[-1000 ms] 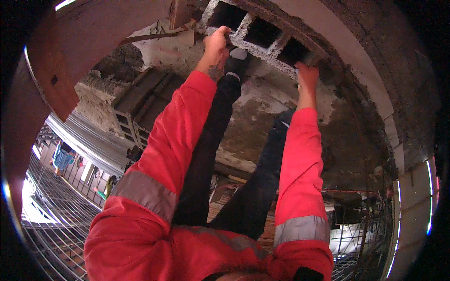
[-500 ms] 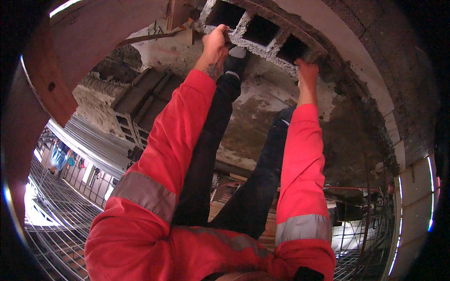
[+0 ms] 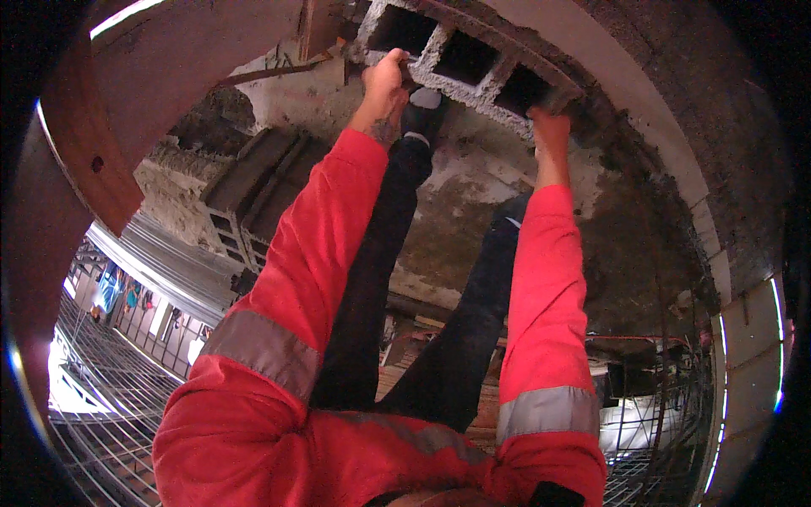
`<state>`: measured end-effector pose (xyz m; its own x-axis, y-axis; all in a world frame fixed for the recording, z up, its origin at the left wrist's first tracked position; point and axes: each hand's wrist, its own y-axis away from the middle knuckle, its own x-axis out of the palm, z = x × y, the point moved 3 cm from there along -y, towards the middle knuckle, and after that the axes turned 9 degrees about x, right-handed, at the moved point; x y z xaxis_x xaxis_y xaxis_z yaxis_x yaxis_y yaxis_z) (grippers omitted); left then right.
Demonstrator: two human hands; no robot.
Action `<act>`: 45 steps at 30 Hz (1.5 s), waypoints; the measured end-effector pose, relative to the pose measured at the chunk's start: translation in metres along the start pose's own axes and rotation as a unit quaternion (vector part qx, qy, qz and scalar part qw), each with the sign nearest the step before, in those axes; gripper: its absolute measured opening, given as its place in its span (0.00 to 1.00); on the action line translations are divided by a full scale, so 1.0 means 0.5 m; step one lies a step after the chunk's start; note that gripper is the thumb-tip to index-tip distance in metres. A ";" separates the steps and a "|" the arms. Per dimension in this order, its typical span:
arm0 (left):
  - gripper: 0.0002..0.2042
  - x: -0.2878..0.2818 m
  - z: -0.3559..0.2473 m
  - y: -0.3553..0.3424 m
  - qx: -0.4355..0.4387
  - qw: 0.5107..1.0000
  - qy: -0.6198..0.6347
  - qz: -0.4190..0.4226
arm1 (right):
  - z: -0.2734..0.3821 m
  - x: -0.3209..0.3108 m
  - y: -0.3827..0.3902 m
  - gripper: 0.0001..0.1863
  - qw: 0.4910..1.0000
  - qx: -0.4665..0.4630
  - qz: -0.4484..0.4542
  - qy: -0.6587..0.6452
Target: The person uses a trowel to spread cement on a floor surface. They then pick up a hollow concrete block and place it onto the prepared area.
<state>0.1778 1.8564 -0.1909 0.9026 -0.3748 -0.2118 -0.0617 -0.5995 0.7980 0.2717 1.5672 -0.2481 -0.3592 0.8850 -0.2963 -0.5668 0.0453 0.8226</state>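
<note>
A grey hollow concrete block (image 3: 436, 61) with three cavities lies at the far top of the view, tilted down to the right. My left hand (image 3: 386, 84) is closed on the near edge at its left end, thumb on top. At the right end, my right hand (image 3: 549, 131) grips the near corner. The undersides of both hands' grips are hidden. Both arms stretch out in red sleeves with grey bands. Below the block, one dark shoe (image 3: 424, 101) shows on the stained floor.
More hollow blocks (image 3: 253, 190) are stacked left of my legs. A brown wooden board (image 3: 93, 160) stands at the far left, above ridged metal sheets (image 3: 173, 262) and wire mesh (image 3: 110, 397). A pale curved wall edge (image 3: 676, 156) runs along the right.
The block and both hands stay almost in place, shifted very slightly to the left in the picture. My grip on the block looks the same.
</note>
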 end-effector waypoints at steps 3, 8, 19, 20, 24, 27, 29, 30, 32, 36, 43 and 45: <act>0.09 -0.033 0.017 -0.032 0.005 0.999 0.031 -0.008 | 0.039 0.039 0.027 0.21 0.999 -0.017 0.004 0.046; 0.10 -0.002 0.008 -0.006 0.006 0.999 0.027 0.024 | 0.015 0.021 0.014 0.21 0.998 -0.049 -0.025 -0.006; 0.08 -0.026 0.035 -0.060 -0.003 0.998 0.059 -0.003 | 0.018 0.038 0.019 0.22 0.997 -0.005 0.016 -0.075; 0.10 -0.027 0.035 -0.058 0.003 0.999 0.049 -0.003 | 0.018 0.037 0.020 0.22 0.998 -0.004 0.014 -0.068; 0.12 -0.009 0.006 -0.012 0.006 0.999 -0.053 -0.001 | 0.006 0.020 0.007 0.23 0.999 -0.004 -0.002 -0.035; 0.11 -0.022 -0.010 -0.013 0.001 0.996 -0.083 -0.018 | 0.015 0.038 0.019 0.19 0.998 -0.024 -0.010 -0.049; 0.08 -0.007 -0.031 0.014 -0.013 0.998 -0.057 -0.017 | 0.002 0.026 0.016 0.16 0.999 -0.004 -0.020 -0.031; 0.08 -0.001 -0.033 0.021 -0.016 0.999 -0.037 -0.012 | -0.007 0.016 0.006 0.14 1.000 0.023 -0.020 -0.004; 0.08 -0.002 -0.007 -0.001 -0.005 0.999 0.033 0.000 | -0.012 0.012 -0.006 0.12 0.998 0.049 -0.021 0.038; 0.10 -0.021 0.037 -0.051 -0.026 0.999 -0.016 0.010 | -0.004 0.020 0.001 0.13 0.999 -0.017 -0.027 0.010; 0.07 -0.020 0.026 -0.042 -0.025 0.999 0.041 -0.008 | 0.003 0.022 0.005 0.17 0.999 0.008 0.006 -0.032; 0.06 -0.017 0.029 -0.039 -0.007 0.998 0.069 -0.010 | 0.014 0.026 0.012 0.17 1.000 -0.011 -0.009 -0.008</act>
<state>0.1654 1.8611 -0.2128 0.9540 -0.2602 -0.1489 -0.0371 -0.5954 0.8026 0.2691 1.5820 -0.2438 -0.3369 0.8912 -0.3038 -0.5894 0.0520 0.8062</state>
